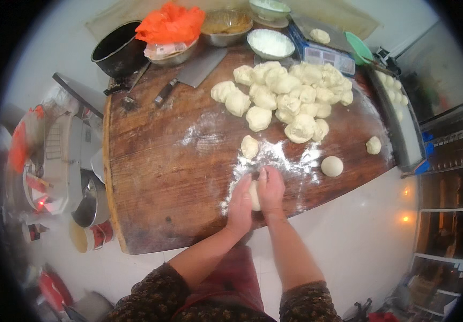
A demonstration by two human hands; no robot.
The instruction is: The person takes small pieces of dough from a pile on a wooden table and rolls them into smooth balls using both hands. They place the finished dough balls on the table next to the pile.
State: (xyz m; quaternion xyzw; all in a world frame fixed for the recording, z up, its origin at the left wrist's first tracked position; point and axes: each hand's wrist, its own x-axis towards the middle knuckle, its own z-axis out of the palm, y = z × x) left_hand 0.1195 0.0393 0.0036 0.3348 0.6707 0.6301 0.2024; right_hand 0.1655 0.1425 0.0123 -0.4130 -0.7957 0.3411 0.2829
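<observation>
Between my two palms sits a ball of pale dough (pixel 255 197), near the front edge of the wooden table (pixel 167 161). My left hand (pixel 240 205) presses its left side and my right hand (pixel 270 189) cups its right side; together they cover much of it. White flour (pixel 273 155) is scattered around and beyond my fingers. Just past my hands lies a small dough piece (pixel 250 147). To the right rests a smooth round dough ball (pixel 332 166), with a smaller lump (pixel 373 145) farther right. Behind them is a heap of rough dough pieces (pixel 291 92).
At the back stand a black pot (pixel 114 48), a bowl under an orange plastic bag (pixel 171 24), a metal bowl (pixel 226 26), a bowl of white powder (pixel 270 43) and a blue scale (pixel 328 58). A cleaver (pixel 201 70) lies back left. A tray (pixel 404 124) holds dough balls at right.
</observation>
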